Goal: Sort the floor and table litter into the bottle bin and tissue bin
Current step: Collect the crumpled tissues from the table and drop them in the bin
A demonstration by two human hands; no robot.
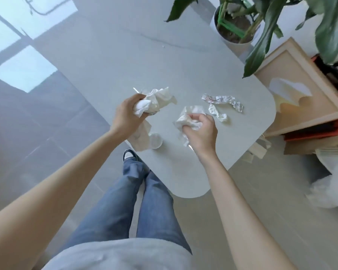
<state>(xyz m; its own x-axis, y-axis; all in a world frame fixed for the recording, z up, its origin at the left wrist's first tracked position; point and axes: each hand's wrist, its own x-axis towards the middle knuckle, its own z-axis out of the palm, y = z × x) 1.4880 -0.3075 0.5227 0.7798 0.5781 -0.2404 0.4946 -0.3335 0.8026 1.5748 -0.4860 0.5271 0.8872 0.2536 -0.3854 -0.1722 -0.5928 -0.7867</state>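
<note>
Left hand [128,112]: closed, fingers curled round a large wad of white tissue [158,100], which bulges out past the fingertips, away from the person. The wad is held above the table [125,65]; whether it touches the surface cannot be told.

Right hand [201,129]: closed, knuckles up, fingers clenched round a second crumpled tissue [186,117]. This tissue projects from the thumb side, towards the left hand, and a tail of it hangs below the fist.

Loose litter on the table: a crumpled printed paper strip [222,100] lies beyond the right hand and slightly to its outer side, apart from it. A small crumpled scrap [219,114] lies just beside the right hand's knuckles, between the hand and the strip.

A clear round plastic item [155,141] sits on the person's side of the left hand, near the table edge. Its kind cannot be determined.

Further out past the right hand, off the table, stands a wooden box [320,90] with white sheet material inside. A potted plant [234,26] stands well beyond both hands
</note>
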